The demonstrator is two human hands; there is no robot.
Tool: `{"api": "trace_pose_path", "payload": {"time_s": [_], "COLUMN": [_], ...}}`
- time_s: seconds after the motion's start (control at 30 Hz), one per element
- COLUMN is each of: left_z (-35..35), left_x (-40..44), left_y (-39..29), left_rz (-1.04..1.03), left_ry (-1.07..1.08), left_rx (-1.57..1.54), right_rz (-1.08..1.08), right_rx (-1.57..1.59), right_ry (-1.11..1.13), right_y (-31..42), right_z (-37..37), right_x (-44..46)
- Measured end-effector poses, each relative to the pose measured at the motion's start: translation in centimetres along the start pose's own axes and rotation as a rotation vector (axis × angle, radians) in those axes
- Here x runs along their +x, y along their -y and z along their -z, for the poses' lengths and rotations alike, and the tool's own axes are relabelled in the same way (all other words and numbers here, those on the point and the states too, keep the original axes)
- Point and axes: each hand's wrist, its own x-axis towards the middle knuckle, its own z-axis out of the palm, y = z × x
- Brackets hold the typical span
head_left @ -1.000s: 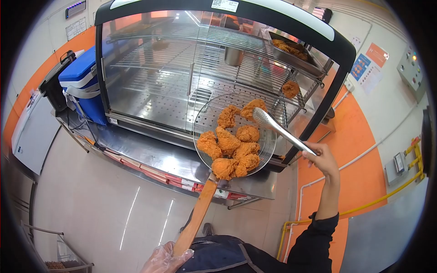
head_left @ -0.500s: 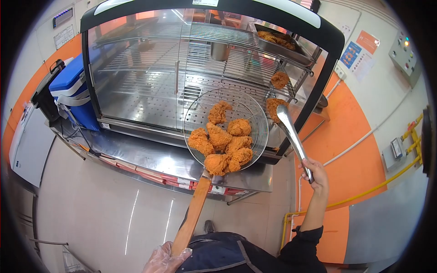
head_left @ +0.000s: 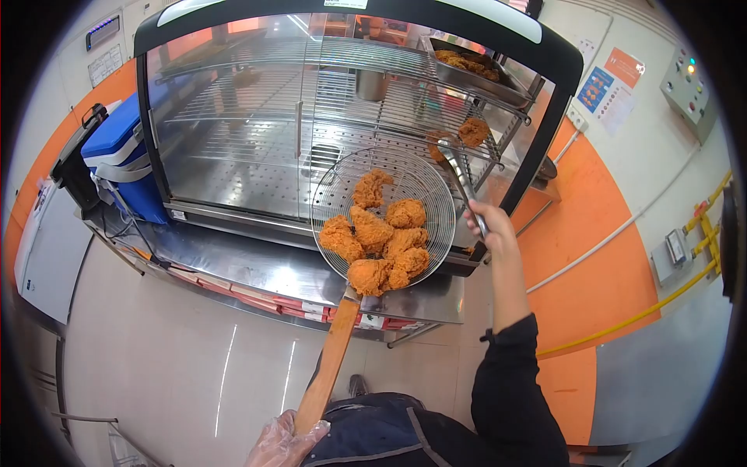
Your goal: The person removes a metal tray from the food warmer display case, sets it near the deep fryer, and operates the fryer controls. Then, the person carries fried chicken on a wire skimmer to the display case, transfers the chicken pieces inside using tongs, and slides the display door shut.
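My left hand (head_left: pixel 286 442), in a clear plastic glove, grips the wooden handle of a round wire skimmer (head_left: pixel 330 366). Several pieces of fried chicken (head_left: pixel 372 229) lie in its mesh basket, in front of the display cabinet. My bare right hand (head_left: pixel 493 226) is closed around metal tongs (head_left: pixel 462 173), which reach into the cabinet's open right side. At the tongs' tip is a piece of fried chicken (head_left: pixel 436 148), partly hidden by them. Right beside it, another fried chicken piece (head_left: pixel 473 131) sits on a wire rack.
The glass display cabinet (head_left: pixel 362 5) stands on a steel table (head_left: pixel 257 268). On its upper rack is a metal tray (head_left: pixel 513 95) with more fried chicken. A blue cooler box (head_left: pixel 117 140) stands at left. Yellow pipes (head_left: pixel 704 253) run along the right wall.
My right hand has moved forward and left, carrying the tongs and the chicken piece deeper into the cabinet. The skimmer and my left hand have stayed nearly still.
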Motion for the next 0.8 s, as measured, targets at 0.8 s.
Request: {"api": "trace_pose_path", "payload": {"time_s": [0.8], "left_z": [0.1], "left_x": [0.3], "left_y": [0.3], "left_rz": [0.012], "left_ry": [0.041], "left_rx": [-0.024], "right_rz": [0.039], "right_rx": [-0.231], "right_ry": [0.046], "right_y": [3.6], "right_z": [-1.2], "right_x": [0.4]}}
